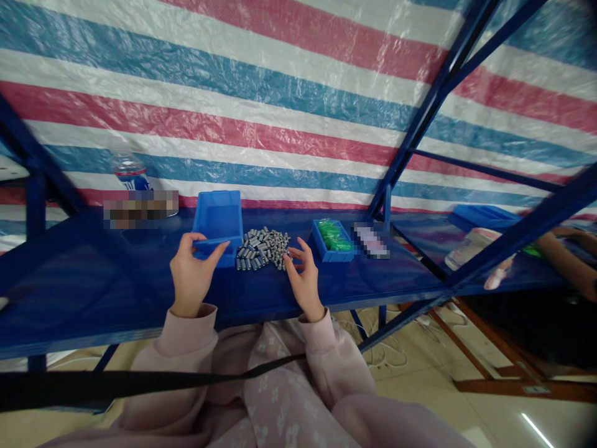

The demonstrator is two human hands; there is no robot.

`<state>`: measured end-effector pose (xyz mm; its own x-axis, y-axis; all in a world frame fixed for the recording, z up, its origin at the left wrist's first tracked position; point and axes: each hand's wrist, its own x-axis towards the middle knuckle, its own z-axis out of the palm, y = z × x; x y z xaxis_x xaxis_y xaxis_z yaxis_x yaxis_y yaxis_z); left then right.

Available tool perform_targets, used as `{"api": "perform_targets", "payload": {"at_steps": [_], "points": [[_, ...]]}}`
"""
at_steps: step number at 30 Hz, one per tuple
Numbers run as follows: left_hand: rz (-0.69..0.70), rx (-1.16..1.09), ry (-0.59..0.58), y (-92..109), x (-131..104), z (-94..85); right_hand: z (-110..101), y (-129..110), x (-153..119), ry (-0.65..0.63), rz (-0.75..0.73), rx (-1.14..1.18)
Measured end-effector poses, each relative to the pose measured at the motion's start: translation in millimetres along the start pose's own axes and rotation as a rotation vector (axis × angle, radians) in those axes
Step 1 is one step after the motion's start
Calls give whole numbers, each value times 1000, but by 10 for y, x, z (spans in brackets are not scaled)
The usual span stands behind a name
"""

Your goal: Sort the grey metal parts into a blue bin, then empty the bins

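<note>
My left hand (193, 274) is at the front of a blue plastic bin (218, 214), thumb and fingers apart around its front edge, seemingly gripping that rim. The bin looks tilted, its inside facing me. To its right a pile of small metal cylinders (261, 247) lies on the blue table (261, 295). My right hand (304, 274) is at the pile's right edge, thumb and index finger close together near the cylinders; whether a piece is between them is too small to tell. Right of that hand stands a small blue box (338, 256) holding green items (333, 234).
A bottle (133, 174) and a blurred object (140, 208) stand at the back left. A blurred flat object (372, 240) lies right of the small box. Blue metal posts (420, 118) rise behind. At the far right are another blue bin (485, 216) and a person's arm (569, 261).
</note>
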<state>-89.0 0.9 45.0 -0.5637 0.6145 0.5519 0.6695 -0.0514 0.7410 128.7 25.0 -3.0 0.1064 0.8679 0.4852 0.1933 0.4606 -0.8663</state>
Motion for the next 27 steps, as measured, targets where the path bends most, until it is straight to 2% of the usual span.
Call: {"api": "perform_targets", "payload": {"at_steps": [7,13,20,27], "points": [[-37,100,-94,-146,101,-58,-14,32,7,-26,-17,-62],[-26,38,-158,-191,113,-14,-20,63,7,-29,-32,-111],[155,-39,-84,-364,113,137,-16,48,7,-9,-44,-139],[232,-22,-24,-414,99,211,-18,47,5,-5,-62,-149]]}}
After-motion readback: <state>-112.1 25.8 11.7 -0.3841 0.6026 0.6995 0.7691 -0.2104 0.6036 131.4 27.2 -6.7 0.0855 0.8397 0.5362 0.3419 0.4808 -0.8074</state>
